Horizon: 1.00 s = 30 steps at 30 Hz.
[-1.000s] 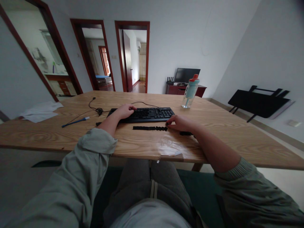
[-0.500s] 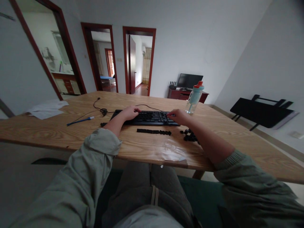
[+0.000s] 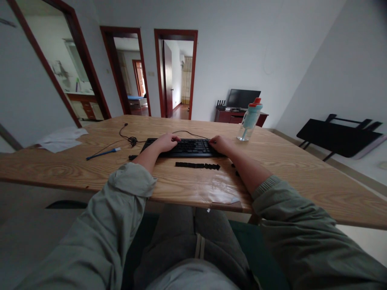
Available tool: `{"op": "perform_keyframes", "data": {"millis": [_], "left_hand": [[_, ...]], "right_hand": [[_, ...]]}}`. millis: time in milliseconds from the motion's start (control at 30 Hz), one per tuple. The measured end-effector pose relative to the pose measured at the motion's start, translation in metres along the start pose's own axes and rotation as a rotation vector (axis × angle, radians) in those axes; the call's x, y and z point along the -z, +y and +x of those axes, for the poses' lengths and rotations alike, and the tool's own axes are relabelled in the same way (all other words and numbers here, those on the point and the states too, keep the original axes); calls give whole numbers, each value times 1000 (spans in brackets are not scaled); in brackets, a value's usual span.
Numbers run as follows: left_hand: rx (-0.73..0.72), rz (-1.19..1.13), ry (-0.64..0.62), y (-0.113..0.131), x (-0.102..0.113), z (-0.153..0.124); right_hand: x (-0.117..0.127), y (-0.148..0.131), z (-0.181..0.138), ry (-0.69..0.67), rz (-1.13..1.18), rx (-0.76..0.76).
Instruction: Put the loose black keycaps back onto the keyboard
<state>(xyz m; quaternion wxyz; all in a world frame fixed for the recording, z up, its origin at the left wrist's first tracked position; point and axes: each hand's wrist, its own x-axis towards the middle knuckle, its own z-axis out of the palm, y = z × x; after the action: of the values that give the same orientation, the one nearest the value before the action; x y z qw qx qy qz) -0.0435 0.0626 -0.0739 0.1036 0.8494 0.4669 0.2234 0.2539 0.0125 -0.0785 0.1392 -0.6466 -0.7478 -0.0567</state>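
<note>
A black keyboard (image 3: 193, 149) lies across the wooden table in front of me. My left hand (image 3: 167, 142) is closed over its left end, thumb and fingers curled at the far edge, holding it. My right hand (image 3: 220, 144) sits over the right end by the upper keys, its fingers pinched together; anything between them is too small to make out. A row of loose black keycaps (image 3: 196, 165) lies on the near side of the keyboard. More loose keycaps (image 3: 233, 165) are mostly hidden behind my right forearm.
A clear bottle with a red lid (image 3: 249, 121) stands beyond my right hand. To the left are a blue-handled brush (image 3: 103, 154), a coiled black cable (image 3: 132, 141) and white paper (image 3: 62, 139). The table's near edge (image 3: 193, 204) runs before my lap.
My right hand has shifted left and slightly away along the keyboard, and its forearm now covers most of the loose keycap pile. My left hand stays at the keyboard's left end.
</note>
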Motion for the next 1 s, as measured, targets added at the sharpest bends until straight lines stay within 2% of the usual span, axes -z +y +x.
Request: {"op": "perform_keyframes", "data": {"millis": [333,1000], "left_hand": [[8,-16,-8,-2,-2,1],[3,2,-22,0,0,-1]], "right_hand": [[-2,3,1,-12,-8,52],[-3,5,0,7,57,14]]}}
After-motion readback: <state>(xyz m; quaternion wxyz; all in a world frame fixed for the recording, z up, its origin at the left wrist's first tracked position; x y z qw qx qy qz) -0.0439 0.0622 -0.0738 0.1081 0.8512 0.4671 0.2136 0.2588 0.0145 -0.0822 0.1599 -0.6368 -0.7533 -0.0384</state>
